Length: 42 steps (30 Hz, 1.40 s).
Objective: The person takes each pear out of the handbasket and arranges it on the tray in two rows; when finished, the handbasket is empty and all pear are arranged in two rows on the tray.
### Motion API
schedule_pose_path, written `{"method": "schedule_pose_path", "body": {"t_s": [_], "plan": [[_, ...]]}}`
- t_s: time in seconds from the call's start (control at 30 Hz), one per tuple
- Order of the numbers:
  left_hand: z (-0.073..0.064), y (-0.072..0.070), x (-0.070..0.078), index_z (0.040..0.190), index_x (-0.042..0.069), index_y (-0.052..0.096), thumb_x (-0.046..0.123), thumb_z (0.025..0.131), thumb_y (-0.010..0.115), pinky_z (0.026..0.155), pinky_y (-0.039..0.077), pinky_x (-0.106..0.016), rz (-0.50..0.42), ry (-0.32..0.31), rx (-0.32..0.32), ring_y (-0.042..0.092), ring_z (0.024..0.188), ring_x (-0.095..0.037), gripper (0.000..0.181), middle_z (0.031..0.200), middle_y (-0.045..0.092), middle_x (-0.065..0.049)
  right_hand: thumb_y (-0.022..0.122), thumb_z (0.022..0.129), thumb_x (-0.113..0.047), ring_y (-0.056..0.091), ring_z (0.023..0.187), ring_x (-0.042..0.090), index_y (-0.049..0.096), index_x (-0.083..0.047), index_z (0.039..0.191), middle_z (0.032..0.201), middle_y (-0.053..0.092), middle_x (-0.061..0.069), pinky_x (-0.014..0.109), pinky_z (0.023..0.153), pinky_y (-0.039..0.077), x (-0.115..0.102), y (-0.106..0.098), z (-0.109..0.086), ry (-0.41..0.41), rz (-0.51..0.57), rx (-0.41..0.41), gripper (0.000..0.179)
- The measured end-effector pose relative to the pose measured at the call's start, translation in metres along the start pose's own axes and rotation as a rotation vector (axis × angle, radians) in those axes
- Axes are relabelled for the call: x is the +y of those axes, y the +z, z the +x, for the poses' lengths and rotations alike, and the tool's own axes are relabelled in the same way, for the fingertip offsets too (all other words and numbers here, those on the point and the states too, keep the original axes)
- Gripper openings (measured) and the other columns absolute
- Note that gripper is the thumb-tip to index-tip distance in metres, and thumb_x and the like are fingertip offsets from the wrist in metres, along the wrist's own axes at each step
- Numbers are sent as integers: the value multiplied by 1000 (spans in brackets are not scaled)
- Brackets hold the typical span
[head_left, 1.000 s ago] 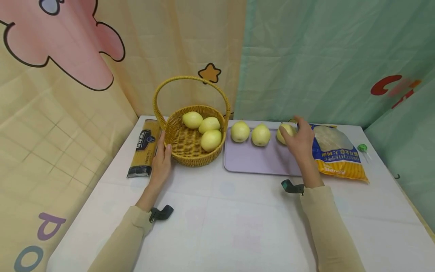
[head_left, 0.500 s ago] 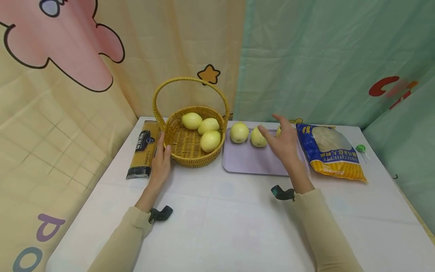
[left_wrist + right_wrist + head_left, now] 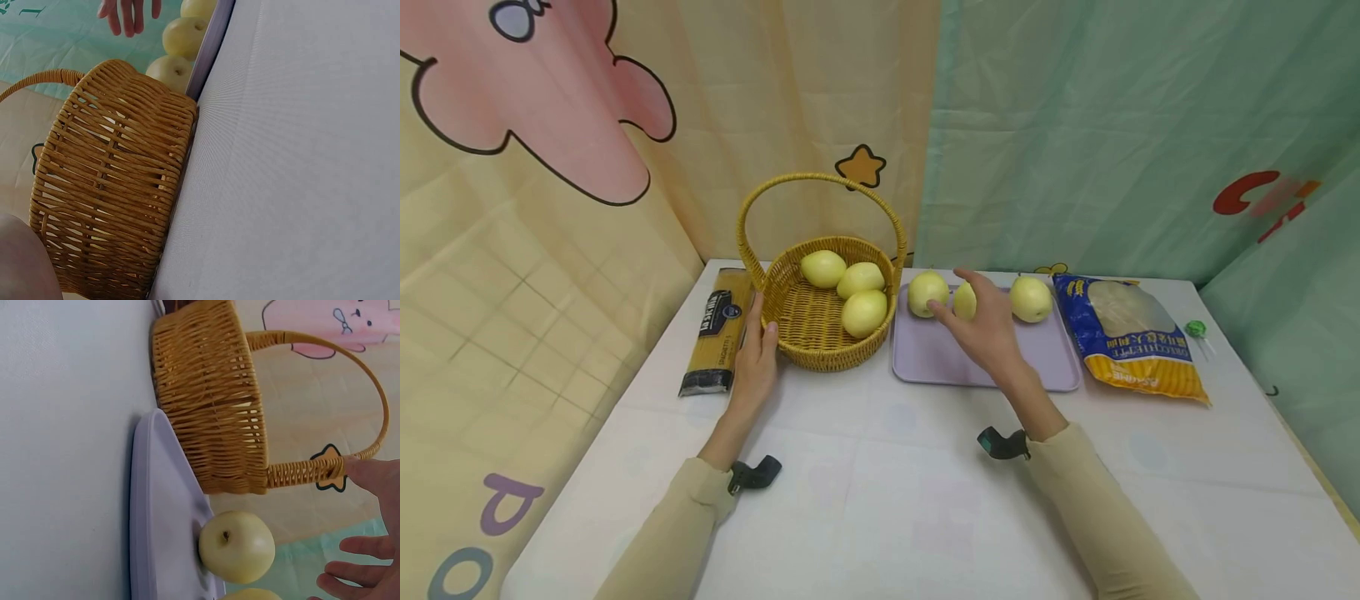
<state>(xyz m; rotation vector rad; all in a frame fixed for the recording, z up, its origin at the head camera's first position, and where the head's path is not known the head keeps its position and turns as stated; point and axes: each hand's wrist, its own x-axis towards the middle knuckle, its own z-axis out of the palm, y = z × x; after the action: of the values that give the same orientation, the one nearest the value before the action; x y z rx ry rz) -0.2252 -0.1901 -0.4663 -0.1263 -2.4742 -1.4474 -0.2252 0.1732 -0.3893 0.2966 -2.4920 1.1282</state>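
Note:
A wicker basket [image 3: 827, 358] with a tall arched handle holds three pale yellow pears [image 3: 865, 313]. My left hand [image 3: 755, 362] rests against its left side, fingers fairly straight along the wall and thumb near the rim. To the right of the basket, a lilac tray [image 3: 940, 362] carries three more pears along its back edge. Over the middle one hovers my right hand [image 3: 988, 333], fingers and thumb spread, holding nothing. That hand partly hides the middle pear [image 3: 964, 302]. In the right wrist view, the left pear [image 3: 237, 547] sits clear of the fingers.
A spaghetti pack [image 3: 721, 333] lies left of the basket. Right of the tray lie a blue and yellow pasta bag [image 3: 1138, 337] and a green lollipop [image 3: 1196, 328]. Printed curtains [image 3: 1045, 150] hang behind the white table [image 3: 880, 483].
My right hand has moved left along the tray, from the right pear to above the middle one, uncovering the right pear. My left hand and the basket have stayed put.

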Motion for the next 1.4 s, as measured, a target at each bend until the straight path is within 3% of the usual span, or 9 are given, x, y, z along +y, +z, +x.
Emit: {"method": "schedule_pose_path", "body": {"t_s": [0.13,0.63,0.97,1.13,1.4], "plan": [[-1,0,0,171,35,10,45,116,29,129,17,-64,8,-8,-3,18,162,-38,60,178,12,3,80,95,-33,52,142,39,54,1,149,149,59,21,56,118,42,-5,8,-4,-49,1,-16,68],[3,3,-2,171,32,9,42,116,30,130,15,-63,-2,17,-4,15,163,-35,60,178,10,5,79,96,-29,50,145,34,54,-1,149,151,58,17,53,120,42,-33,37,-13,-83,70,-133,65],[0,0,-1,171,34,9,44,116,29,130,14,-63,-10,6,-6,14,164,-34,60,178,9,6,76,99,-33,51,145,33,52,-3,151,152,56,16,52,120,42,-64,58,-4,-102,64,-170,65],[1,1,-1,171,35,9,45,116,29,130,14,-64,-4,-2,-4,15,163,-35,60,178,10,5,76,98,-31,53,142,34,53,-3,150,149,58,17,52,118,43,-69,69,2,-105,107,-162,63],[1,1,0,171,34,9,44,116,29,130,14,-62,-5,0,-1,14,163,-35,60,178,10,4,74,98,-32,51,142,34,54,-5,150,151,57,14,52,119,41,-74,78,11,-68,89,-184,62]]}}
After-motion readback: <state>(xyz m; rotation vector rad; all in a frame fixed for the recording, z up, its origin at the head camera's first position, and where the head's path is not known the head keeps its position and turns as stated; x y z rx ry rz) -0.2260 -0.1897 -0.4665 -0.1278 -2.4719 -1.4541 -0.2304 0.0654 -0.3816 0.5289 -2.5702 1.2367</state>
